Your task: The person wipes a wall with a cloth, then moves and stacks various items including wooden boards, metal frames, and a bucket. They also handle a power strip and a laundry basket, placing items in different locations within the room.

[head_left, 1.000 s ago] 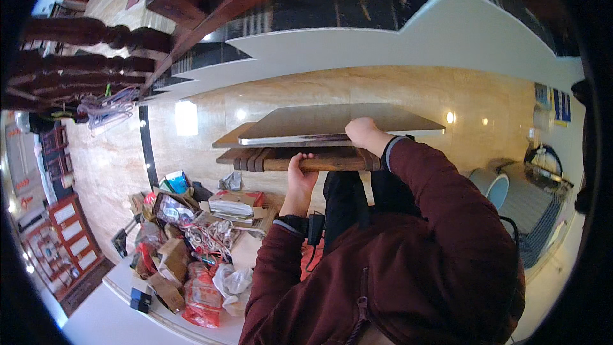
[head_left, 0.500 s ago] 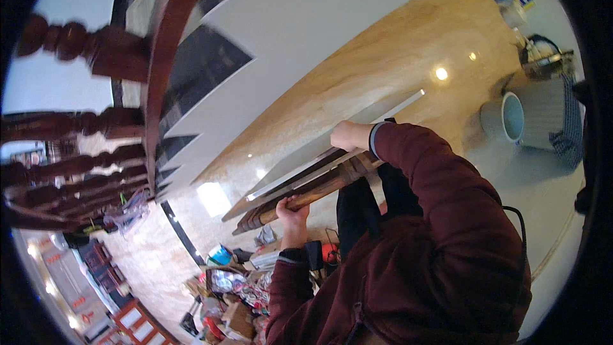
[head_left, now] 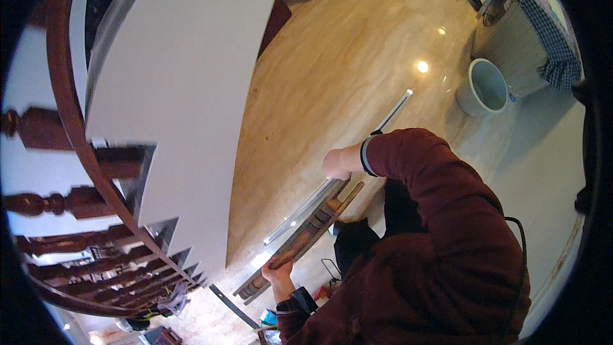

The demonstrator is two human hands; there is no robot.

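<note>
A long bundle of brown wooden bars (head_left: 305, 235) with carved, ridged parts slants in front of me, looking like a folded wooden frame. My left hand (head_left: 278, 273) is closed round its lower left part. Higher up, my right hand (head_left: 338, 163) grips the upper end of the bars, its fingertips partly hidden. Alongside the wood runs a thin, pale, shiny strip (head_left: 295, 218), which passes behind my right hand and comes out beyond the wrist. Whether that hand also touches the strip, I cannot tell.
A dark wooden banister (head_left: 76, 115) and a white stair side (head_left: 185, 89) rise on the left. Glossy beige floor (head_left: 332, 57) spreads ahead. A pale bucket (head_left: 484, 89) stands at the right, next to a counter (head_left: 511, 41) draped with checked cloth (head_left: 552, 51).
My view has turned, bringing the staircase closer on the left. The wooden bars now slant more steeply, with my left hand lower in the picture. Both hands keep their grip.
</note>
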